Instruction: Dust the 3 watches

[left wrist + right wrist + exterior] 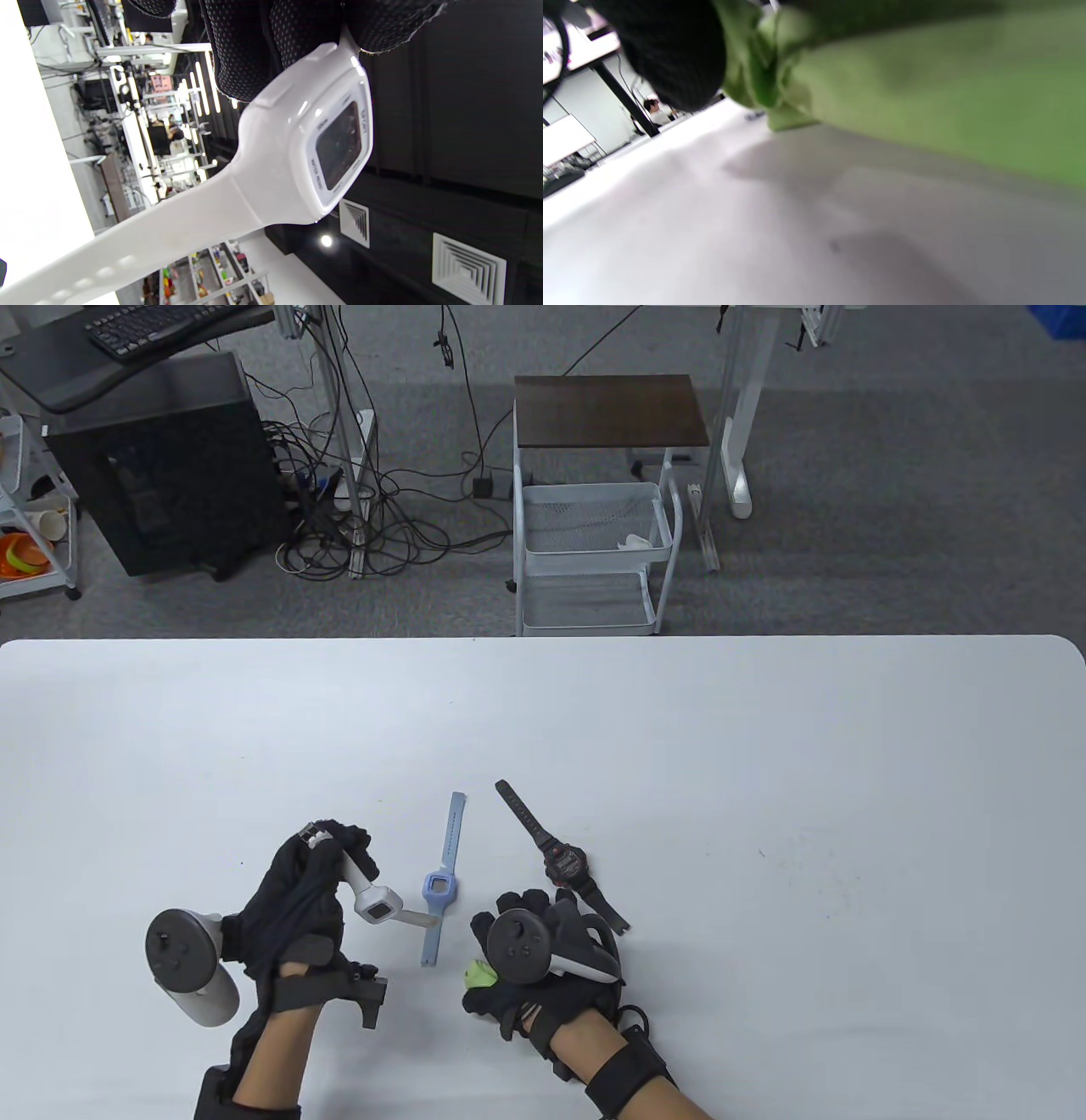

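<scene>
1. Left hand (305,891) has its grip curled round the upper strap of the white watch (379,904), holding it lifted off the worktop (764,780). In the left wrist view the case hangs just below the gloved fingers (263,46), dark display facing outward, lower strap trailing free.
2. Right hand (543,959) sits low near the front of the worktop, grip bunched round a green cloth (479,976). Only a tuft shows past the glove in the table view; the right wrist view is filled with blurred green fabric just above the surface.
3. Cloth and white watch are near each other but apart. No wiping contact visible at this instant.
4. Blue watch (439,891) lies flat on the worktop between the two hands, strap running away from the person. The white watch's free strap end reaches across close to it; whether they touch, cannot tell.
5. Black watch (564,864) lies flat just beyond the right hand, strap angled diagonally.
6. Judgement on progress: white watch is the one in hand. No dust or shine can be read on any watch, so which are finished cannot be told. With two lying unhandled, likely early or mid-task.
</scene>
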`<state>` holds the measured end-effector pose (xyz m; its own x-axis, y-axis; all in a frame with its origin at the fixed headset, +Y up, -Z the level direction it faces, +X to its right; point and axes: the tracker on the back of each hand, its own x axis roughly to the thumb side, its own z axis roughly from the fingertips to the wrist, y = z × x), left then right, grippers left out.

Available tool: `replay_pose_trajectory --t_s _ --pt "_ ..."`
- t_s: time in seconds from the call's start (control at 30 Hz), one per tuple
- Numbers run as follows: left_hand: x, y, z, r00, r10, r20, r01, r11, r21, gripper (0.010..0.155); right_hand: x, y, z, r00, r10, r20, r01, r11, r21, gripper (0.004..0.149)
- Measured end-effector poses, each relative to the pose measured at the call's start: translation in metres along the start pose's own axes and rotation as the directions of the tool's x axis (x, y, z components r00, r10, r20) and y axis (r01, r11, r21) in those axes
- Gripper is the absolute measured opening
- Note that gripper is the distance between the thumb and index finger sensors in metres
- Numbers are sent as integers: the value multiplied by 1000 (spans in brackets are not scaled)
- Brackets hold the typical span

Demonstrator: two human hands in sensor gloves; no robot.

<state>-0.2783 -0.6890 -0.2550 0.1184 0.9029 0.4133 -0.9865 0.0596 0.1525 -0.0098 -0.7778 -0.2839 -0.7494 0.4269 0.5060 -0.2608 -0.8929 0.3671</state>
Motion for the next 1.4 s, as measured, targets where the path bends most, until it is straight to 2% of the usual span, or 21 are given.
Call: replay_pose_trajectory --t_s 0.23,0.47,0.63,0.83,0.9,1.0,1.1,1.3,1.4 --pt "0 1 0 1000 21 -2 -21 1000 6 48 -10 -25 6 974 -219 53 222 972 -80 96" --pt "0 0 0 1000 23 -6 -23 1000 -8 48 -34 -48 31 891 -431 141 453 868 -203 95" --pt "-3 -11 2 1000 5 -18 -6 999 -45 48 -72 -64 65 762 -611 215 647 702 -297 93" --pt "-10 -32 6 999 -16 -45 10 992 -123 48 -126 -70 101 640 -723 258 750 518 -411 90" --pt "-12 -38 8 998 -43 -50 35 987 -156 48 -145 -64 110 573 -762 301 787 408 -462 90" --pt "-13 -44 9 997 -53 -59 42 983 -179 48 -154 -62 115 489 -799 350 825 294 -482 89" --pt "-12 -53 11 997 -42 -65 29 980 -198 48 -154 -65 118 485 -794 366 829 284 -481 89" --pt "-10 -91 9 990 -110 -88 79 951 -298 48 -154 -76 126 428 -779 458 852 180 -491 88" --pt "-10 -123 5 987 -98 -125 46 931 -363 49 -159 -81 133 386 -775 501 859 102 -502 87"
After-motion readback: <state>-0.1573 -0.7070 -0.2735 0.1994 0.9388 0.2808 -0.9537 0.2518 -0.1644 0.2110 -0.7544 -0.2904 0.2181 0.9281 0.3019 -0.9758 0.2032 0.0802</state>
